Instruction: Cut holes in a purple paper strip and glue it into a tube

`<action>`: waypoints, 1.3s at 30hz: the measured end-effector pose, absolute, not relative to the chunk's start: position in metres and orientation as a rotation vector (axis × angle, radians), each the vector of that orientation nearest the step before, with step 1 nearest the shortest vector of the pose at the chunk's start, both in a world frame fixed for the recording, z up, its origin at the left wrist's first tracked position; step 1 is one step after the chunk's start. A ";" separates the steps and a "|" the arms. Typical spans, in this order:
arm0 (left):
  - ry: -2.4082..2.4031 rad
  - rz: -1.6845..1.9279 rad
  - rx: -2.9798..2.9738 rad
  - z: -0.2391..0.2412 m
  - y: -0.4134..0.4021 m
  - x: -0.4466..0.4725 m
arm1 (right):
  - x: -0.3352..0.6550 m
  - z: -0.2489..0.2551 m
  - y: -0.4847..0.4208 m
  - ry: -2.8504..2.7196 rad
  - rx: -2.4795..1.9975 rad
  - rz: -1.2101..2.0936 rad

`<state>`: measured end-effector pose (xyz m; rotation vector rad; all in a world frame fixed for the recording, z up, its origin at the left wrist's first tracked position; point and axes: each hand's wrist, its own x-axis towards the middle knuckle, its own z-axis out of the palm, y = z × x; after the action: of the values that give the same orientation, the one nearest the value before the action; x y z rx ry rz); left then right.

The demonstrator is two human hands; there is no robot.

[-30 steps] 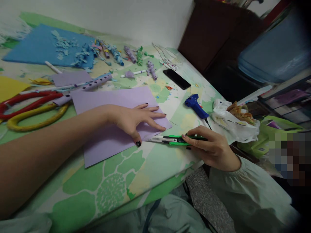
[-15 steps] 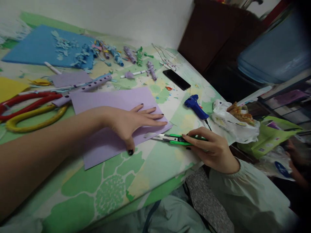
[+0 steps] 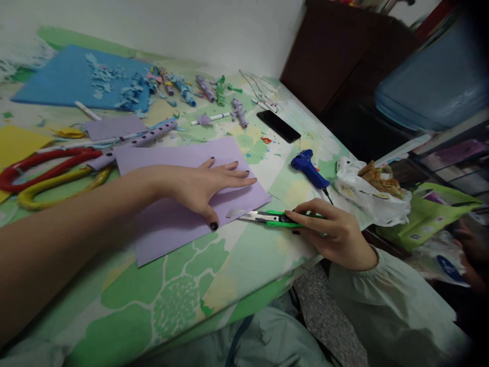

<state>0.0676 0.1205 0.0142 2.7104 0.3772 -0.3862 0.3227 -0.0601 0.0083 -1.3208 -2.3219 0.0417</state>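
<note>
My left hand (image 3: 206,186) lies flat with fingers spread on a lilac paper sheet (image 3: 171,224), pressing it to the green flowered tablecloth (image 3: 244,255). My right hand (image 3: 330,232) is closed round a green utility knife (image 3: 273,218). The knife lies almost level with the table, its blade tip touching the sheet's near right edge, just right of my left thumb.
A blue glue gun (image 3: 308,169) and a black phone (image 3: 278,126) lie beyond the knife. A white bag with food (image 3: 372,191) sits at the table's right edge. Red and yellow scissors (image 3: 49,171), a blue sheet (image 3: 72,79) with paper scraps, rolled paper pieces and pens lie further back.
My left hand has shifted slightly left and up on the lilac sheet. The knife blade sits a little further along the sheet's edge. The right hand has barely moved.
</note>
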 end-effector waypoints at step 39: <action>0.347 -0.581 2.606 0.023 0.101 0.049 | 0.307 0.006 -0.079 -2.366 -1.344 0.026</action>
<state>0.0488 0.1011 0.0226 2.6060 0.3474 -0.5806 0.3074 -0.0795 0.0064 -1.3441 -2.3662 0.0257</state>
